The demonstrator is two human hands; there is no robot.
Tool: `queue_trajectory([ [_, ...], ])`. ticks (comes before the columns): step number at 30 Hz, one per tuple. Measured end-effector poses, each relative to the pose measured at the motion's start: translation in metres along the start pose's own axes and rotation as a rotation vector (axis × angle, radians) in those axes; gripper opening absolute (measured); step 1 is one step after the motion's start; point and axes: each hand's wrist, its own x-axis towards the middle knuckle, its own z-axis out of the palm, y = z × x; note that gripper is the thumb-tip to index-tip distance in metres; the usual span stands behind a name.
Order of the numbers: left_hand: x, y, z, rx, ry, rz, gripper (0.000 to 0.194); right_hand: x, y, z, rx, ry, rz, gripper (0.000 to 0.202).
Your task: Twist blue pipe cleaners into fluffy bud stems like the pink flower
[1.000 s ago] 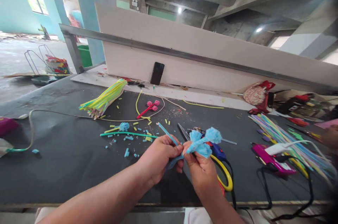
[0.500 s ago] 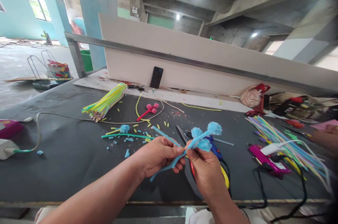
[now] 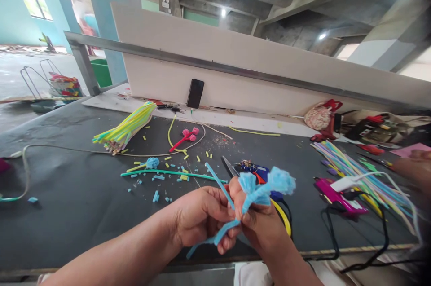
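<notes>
Both hands meet over the table's front part, around a light-blue pipe-cleaner flower sprig [image 3: 281, 182] with fluffy heads at its upper right. My left hand [image 3: 205, 218] is closed on blue pipe-cleaner stems; one end sticks up past the thumb and others trail below. My right hand [image 3: 257, 221] pinches the sprig just under the heads, its fingertips touching the left ones. Beneath and behind the right hand lie scissors [image 3: 229, 167] with a yellow handle part, and a blue tool [image 3: 251, 167], both partly covered.
Left of the hands are a green pipe cleaner [image 3: 161, 171], a blue pompom piece [image 3: 152, 163] and scattered clippings. Further back lie a pink sprig [image 3: 185, 138], a yellow-green bundle [image 3: 126, 129] and a phone [image 3: 195, 93]. Rightward are a magenta power strip [image 3: 340, 198], pastel pipe cleaners [image 3: 363, 178] and another person's hand [image 3: 415, 165].
My hands and the blue sprig have come lower and closer to me, and the flower heads have turned. The whole view has shifted slightly.
</notes>
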Motion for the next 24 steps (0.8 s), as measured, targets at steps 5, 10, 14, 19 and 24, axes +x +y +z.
queue_trajectory([
  [5,0.002,-0.001,-0.004,-0.02,0.046,0.101,0.013,0.003,-0.001,-0.011,-0.133,0.134,-0.036,0.021],
  [10,0.0,0.004,-0.003,0.015,0.1,0.151,0.017,0.007,-0.005,-0.009,-0.186,0.272,-0.114,0.019],
  [14,-0.002,0.006,-0.001,-0.003,0.052,0.031,0.014,0.006,-0.012,0.0,-0.201,0.211,-0.15,0.021],
  [19,-0.003,0.003,0.0,0.032,-0.037,-0.028,0.017,0.005,-0.018,0.004,-0.147,0.061,-0.127,0.022],
  [24,-0.001,-0.002,0.006,0.09,0.017,0.191,0.022,0.009,-0.01,0.001,-0.003,0.109,-0.044,0.017],
])
